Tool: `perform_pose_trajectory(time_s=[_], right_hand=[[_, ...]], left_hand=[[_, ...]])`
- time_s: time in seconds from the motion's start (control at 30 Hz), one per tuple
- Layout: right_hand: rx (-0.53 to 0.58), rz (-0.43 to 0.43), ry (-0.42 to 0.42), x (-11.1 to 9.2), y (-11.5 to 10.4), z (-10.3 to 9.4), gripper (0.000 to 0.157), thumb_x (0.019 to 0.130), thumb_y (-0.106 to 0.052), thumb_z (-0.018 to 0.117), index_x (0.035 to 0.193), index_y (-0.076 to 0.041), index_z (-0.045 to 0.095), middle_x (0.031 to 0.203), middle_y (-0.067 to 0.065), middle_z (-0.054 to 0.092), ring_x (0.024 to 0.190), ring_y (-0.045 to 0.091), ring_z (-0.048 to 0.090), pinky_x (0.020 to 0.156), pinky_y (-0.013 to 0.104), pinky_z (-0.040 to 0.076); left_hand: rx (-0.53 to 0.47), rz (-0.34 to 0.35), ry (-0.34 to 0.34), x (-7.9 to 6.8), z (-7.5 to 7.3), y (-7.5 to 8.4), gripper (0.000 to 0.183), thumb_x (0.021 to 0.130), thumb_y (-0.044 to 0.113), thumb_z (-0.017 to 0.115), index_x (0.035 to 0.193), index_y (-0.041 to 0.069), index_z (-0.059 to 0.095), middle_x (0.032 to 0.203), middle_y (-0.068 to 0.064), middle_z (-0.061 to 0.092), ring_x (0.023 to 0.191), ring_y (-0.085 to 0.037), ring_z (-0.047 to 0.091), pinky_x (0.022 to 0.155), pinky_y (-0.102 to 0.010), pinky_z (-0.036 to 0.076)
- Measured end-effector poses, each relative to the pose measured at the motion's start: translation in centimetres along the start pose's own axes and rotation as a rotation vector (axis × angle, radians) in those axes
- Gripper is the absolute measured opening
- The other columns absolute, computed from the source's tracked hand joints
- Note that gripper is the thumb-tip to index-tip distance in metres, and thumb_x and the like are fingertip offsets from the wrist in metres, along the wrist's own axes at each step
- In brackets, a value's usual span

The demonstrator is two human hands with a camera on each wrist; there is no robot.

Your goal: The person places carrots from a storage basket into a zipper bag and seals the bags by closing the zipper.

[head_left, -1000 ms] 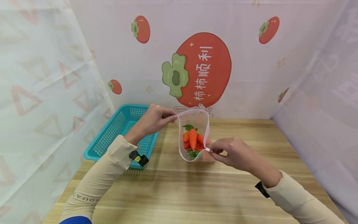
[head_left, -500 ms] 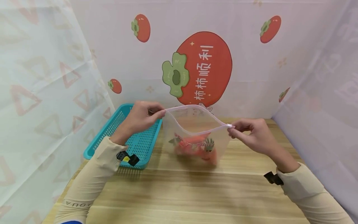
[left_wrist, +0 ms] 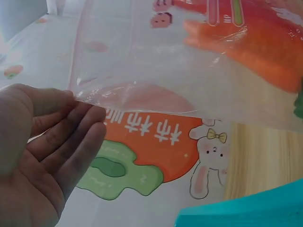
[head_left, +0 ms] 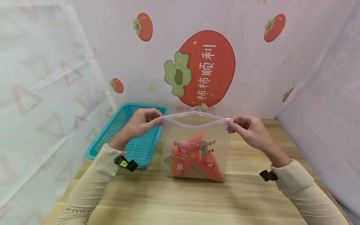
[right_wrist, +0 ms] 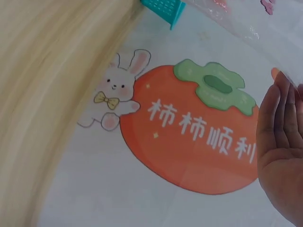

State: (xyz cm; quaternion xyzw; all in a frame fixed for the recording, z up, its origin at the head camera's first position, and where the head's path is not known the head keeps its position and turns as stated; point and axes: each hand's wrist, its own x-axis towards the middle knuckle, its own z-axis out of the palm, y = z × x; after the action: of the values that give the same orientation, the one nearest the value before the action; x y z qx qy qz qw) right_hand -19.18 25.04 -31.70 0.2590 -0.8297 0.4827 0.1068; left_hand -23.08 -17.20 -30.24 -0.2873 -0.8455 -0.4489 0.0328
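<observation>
A translucent slider zip bag (head_left: 197, 134) with a pink zip strip hangs upright between my two hands, its mouth gaping in the middle. Orange carrots (head_left: 194, 162) with green tops show through its lower part, behind printed lettering. My left hand (head_left: 140, 123) pinches the bag's top left corner; in the left wrist view thumb and fingertips of that hand (left_wrist: 52, 137) meet at the bag's edge. At the top right corner, my right hand (head_left: 250, 129) pinches the strip's end beside the white slider (head_left: 228, 119). The right wrist view catches only part of this hand (right_wrist: 284, 137).
A teal plastic basket (head_left: 143, 150) stands on the wooden table (head_left: 180, 200), left of the bag and partly under my left forearm. Behind the table hangs a white backdrop (head_left: 247, 93) printed with persimmons; pale cloth walls (head_left: 323, 103) close in both sides.
The bag's mouth, tilted toward me and wide before, is now level and narrower, its printed front facing me. My right hand went up and right, stretching the strip; my left hand moved left.
</observation>
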Motion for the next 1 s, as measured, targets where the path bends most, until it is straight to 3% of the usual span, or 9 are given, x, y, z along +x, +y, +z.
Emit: perform_pose_trajectory(time_s=[0.2, 0.37, 0.53, 0.73, 0.83, 1.0], right_hand=[[0.048, 0.016, 0.018, 0.3, 0.4, 1.2, 0.011, 0.102, -0.004, 0.068, 0.105, 0.006, 0.072, 0.089, -0.004, 0.078, 0.079, 0.014, 0.077, 0.075, 0.022, 0.063], [0.096, 0.021, 0.023, 0.5, 0.4, 1.9, 0.012, 0.099, -0.002, 0.071, 0.105, 0.009, 0.071, 0.089, -0.007, 0.078, 0.078, 0.009, 0.076, 0.075, 0.023, 0.063], [0.095, 0.003, 0.047, 0.6, 0.3, 2.3, 0.007, 0.098, 0.000, 0.072, 0.100, 0.007, 0.072, 0.087, -0.007, 0.077, 0.076, 0.008, 0.075, 0.072, 0.024, 0.064], [0.035, -0.006, 0.128, -0.3, 0.7, 1.4, 0.005, 0.097, 0.002, 0.072, 0.095, 0.007, 0.072, 0.083, -0.009, 0.076, 0.071, 0.005, 0.073, 0.067, 0.019, 0.061], [0.025, -0.002, 0.134, -0.6, 1.2, 1.0, 0.006, 0.096, 0.002, 0.073, 0.095, 0.008, 0.072, 0.083, -0.008, 0.076, 0.069, 0.004, 0.071, 0.064, 0.020, 0.060], [0.024, -0.006, 0.152, -0.4, 1.8, 0.8, 0.007, 0.097, 0.000, 0.074, 0.095, 0.007, 0.073, 0.081, -0.005, 0.076, 0.068, 0.005, 0.070, 0.059, 0.019, 0.057]], left_hand=[[-0.087, 0.040, 0.005, 0.7, 2.0, -0.6, 0.018, 0.098, 0.016, 0.076, 0.114, 0.008, 0.077, 0.098, -0.010, 0.079, 0.087, -0.029, 0.077, 0.078, -0.030, 0.064], [-0.074, 0.071, 0.015, 1.2, 3.1, -0.3, 0.014, 0.099, 0.020, 0.076, 0.108, 0.010, 0.080, 0.096, -0.006, 0.078, 0.084, -0.024, 0.072, 0.074, -0.028, 0.062], [-0.057, 0.083, 0.100, 0.8, 3.4, -0.6, 0.014, 0.099, 0.020, 0.075, 0.106, 0.010, 0.081, 0.096, -0.007, 0.076, 0.081, -0.021, 0.069, 0.071, -0.026, 0.062], [-0.023, 0.056, 0.206, -0.5, 2.8, -2.0, 0.014, 0.103, 0.017, 0.070, 0.107, 0.005, 0.076, 0.091, -0.011, 0.072, 0.080, -0.025, 0.068, 0.075, -0.022, 0.061], [-0.014, 0.051, 0.205, -0.9, 2.5, -2.8, 0.013, 0.106, 0.015, 0.065, 0.109, 0.003, 0.071, 0.093, -0.014, 0.071, 0.080, -0.025, 0.067, 0.076, -0.027, 0.063], [-0.038, 0.043, 0.203, -1.5, 2.4, -3.3, 0.014, 0.106, 0.013, 0.064, 0.109, 0.001, 0.070, 0.095, -0.016, 0.071, 0.082, -0.028, 0.067, 0.079, -0.045, 0.066]])
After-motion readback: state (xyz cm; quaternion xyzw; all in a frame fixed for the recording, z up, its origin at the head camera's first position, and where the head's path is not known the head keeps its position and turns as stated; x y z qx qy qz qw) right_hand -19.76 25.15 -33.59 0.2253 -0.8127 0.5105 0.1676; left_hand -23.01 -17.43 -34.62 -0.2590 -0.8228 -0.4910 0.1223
